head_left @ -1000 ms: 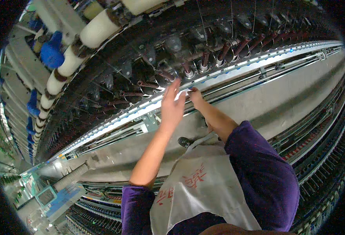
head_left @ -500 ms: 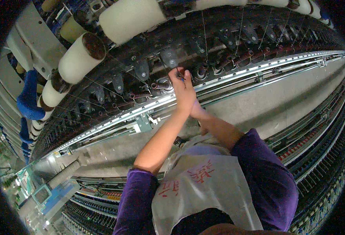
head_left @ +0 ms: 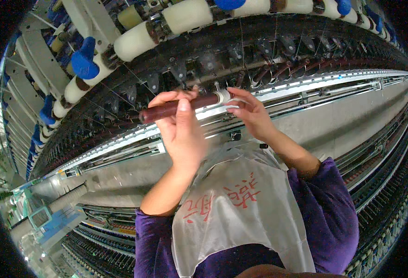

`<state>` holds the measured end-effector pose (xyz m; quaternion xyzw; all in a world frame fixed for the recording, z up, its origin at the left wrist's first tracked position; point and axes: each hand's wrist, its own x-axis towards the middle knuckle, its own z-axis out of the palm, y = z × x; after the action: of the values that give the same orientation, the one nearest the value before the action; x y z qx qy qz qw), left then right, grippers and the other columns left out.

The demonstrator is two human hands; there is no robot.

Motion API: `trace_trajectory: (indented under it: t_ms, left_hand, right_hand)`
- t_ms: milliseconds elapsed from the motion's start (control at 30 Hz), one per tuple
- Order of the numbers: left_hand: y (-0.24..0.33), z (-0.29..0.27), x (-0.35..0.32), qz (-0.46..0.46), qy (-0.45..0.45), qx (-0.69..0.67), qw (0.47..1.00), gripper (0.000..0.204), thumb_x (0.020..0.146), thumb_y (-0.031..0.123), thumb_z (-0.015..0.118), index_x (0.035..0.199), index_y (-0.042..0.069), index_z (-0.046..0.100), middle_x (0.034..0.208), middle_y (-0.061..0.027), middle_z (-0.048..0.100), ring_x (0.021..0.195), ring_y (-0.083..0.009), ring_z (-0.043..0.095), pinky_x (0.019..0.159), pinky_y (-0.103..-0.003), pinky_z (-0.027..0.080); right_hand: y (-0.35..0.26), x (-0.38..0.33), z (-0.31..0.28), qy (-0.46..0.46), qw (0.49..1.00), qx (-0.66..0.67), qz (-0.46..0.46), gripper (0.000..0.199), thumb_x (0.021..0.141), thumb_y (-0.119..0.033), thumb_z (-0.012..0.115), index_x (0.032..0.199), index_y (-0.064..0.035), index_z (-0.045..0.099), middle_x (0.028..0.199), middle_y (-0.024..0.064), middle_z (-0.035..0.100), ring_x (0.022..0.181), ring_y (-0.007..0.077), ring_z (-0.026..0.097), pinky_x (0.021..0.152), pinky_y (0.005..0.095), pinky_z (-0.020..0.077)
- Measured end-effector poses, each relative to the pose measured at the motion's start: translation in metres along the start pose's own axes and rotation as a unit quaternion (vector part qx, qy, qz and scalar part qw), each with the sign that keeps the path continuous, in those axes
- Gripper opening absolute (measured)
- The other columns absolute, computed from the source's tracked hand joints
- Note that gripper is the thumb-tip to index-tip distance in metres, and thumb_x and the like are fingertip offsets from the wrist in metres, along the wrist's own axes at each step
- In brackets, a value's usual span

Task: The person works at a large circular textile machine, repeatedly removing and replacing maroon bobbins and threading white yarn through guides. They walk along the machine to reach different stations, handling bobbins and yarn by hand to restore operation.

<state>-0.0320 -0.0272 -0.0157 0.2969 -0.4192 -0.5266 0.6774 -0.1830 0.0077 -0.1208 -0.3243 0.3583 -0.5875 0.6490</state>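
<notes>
My left hand [head_left: 178,127] is closed around a dark red-brown spinning bobbin [head_left: 206,101], thumb on the near side. The bobbin is slightly tilted, its left end lower, in front of the spinning frame's rail. White yarn [head_left: 223,96] is wound in a narrow band around its right end. At that end my right hand [head_left: 251,113] has its fingers on either side of the yarn band, apparently gripping the bobbin's tip. Behind the hands runs a row of spindles carrying similar bobbins [head_left: 282,70].
White roving rolls [head_left: 188,16] line the top of the spinning frame [head_left: 181,74], with blue covers [head_left: 86,62] among them. A long metal rail [head_left: 306,88] crosses below the spindles. Grey floor [head_left: 324,113] lies beneath, and another machine [head_left: 380,185] stands at the right.
My hands were close together at the spindle row. They are now apart and nearer to me, with the bobbin held across between them. My view has shifted slightly.
</notes>
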Motion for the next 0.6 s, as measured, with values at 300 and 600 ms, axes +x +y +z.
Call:
trace_trajectory:
  t_ms: [300, 600]
  left_hand:
    - [-0.006, -0.025, -0.036, -0.205, -0.003, 0.029, 0.978, 0.022, 0.088, 0.008, 0.054, 0.109, 0.004, 0.049, 0.113, -0.0158, 0.056, 0.101, -0.023, 0.056, 0.09, -0.041, 0.048]
    - [-0.001, -0.048, -0.036, -0.2, 0.151, -0.051, 0.967, 0.011, 0.09, 0.018, 0.055, 0.087, 0.008, 0.054, 0.084, -0.0042, 0.06, 0.076, -0.0144, 0.061, 0.074, -0.04, 0.056]
  right_hand:
    - [-0.018, -0.004, 0.024, 0.031, 0.993, -0.105, -0.052, 0.025, 0.078, -0.002, 0.065, 0.103, -0.0043, 0.063, 0.099, 0.0029, 0.052, 0.089, 0.012, 0.052, 0.084, 0.024, 0.0405]
    - [-0.036, -0.013, 0.03, 0.064, 0.988, -0.093, -0.107, 0.003, 0.083, -0.009, 0.062, 0.082, -0.0055, 0.061, 0.105, 0.0074, 0.054, 0.099, 0.0158, 0.052, 0.09, 0.0313, 0.0406]
